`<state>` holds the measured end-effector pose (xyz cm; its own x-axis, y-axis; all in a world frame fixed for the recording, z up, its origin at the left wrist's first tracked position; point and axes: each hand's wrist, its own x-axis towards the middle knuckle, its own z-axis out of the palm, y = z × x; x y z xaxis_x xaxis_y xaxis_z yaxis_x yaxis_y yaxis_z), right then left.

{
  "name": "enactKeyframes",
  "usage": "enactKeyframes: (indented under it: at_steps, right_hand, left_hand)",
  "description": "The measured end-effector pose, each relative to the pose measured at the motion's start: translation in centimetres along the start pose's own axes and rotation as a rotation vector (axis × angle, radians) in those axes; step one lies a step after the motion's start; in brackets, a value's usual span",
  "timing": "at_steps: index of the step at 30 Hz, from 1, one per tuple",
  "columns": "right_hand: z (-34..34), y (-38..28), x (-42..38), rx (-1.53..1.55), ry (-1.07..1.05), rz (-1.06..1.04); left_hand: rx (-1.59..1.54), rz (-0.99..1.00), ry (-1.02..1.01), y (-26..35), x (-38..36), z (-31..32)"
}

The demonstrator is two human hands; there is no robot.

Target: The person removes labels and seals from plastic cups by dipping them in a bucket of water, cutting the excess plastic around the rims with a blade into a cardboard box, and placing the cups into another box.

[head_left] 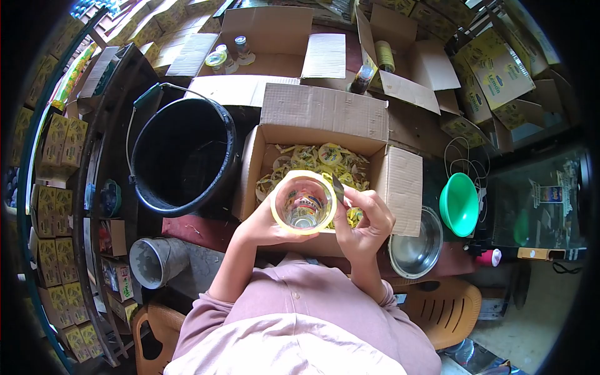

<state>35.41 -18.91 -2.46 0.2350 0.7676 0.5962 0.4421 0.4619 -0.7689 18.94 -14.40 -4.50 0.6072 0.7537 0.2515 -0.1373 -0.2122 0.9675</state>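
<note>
My left hand point(255, 226) is wrapped round a clear plastic cup point(305, 209) with a yellow rim, its mouth turned up toward me. Some coloured printing shows through the cup's wall. In my right hand point(365, 225) a small dark knife blade point(338, 187) is pinched between thumb and fingers, its edge close to the right side of the cup's rim. Just beyond both hands lies an open cardboard box point(325, 111) holding many yellow plastic scraps point(300, 155) and a round printed lid point(330, 154). The knife's handle is hidden by my fingers.
A black bucket point(139, 190) stands left of the box, with a grey bucket point(176, 256) nearer me. To the right are a metal bowl point(432, 228) and green bowls point(445, 209). Behind, an open carton point(269, 25) holds several cups. Stacked yellow cartons point(62, 140) line the left.
</note>
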Motion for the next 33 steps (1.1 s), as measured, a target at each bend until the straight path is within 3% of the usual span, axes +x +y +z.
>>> enactKeyframes:
  at_steps: [5,11,14,17,19,21,23,25,26,33]
  right_hand:
    - [0.0,-0.2,0.1,-0.03,-0.023,0.0]
    - [0.1,-0.1,0.1,-0.119,-0.033,-0.065]
    - [0.0,-0.1,0.2,-0.124,-0.041,-0.05]
    - [-0.1,0.1,0.5,-0.223,0.068,-0.007]
    - [-0.7,1.4,0.2,-0.074,0.108,0.146]
    - [-1.6,2.4,0.2,0.135,0.133,0.335]
    - [-3.1,6.7,-0.3,0.178,-0.088,0.479]
    - [-3.3,9.3,-0.9,-0.675,-0.51,0.532]
    - [-3.5,9.8,-1.8,-0.908,-0.552,0.546]
    - [-5.8,8.0,-4.0,-0.375,-0.233,0.538]
  left_hand:
    - [0.076,0.023,-0.008,0.0,-0.1,-0.2]
    - [-0.094,-0.079,-0.045,0.2,-0.2,0.0]
    - [-0.093,-0.04,-0.028,-0.3,-0.5,0.2]
    - [-0.045,-0.03,-0.031,-2.2,-1.2,-0.5]
    - [-0.394,-0.129,-0.021,-1.1,-1.4,-0.2]
    - [-0.656,-0.096,0.0,-0.8,-1.5,0.2]
    - [-0.753,-0.057,-0.008,-1.2,-2.0,0.2]
    - [-0.782,-0.053,0.009,-1.3,-2.3,0.3]
    - [-0.818,-0.047,0.018,-1.1,-2.4,0.4]
    - [-0.712,0.002,0.088,-0.8,-3.9,0.5]
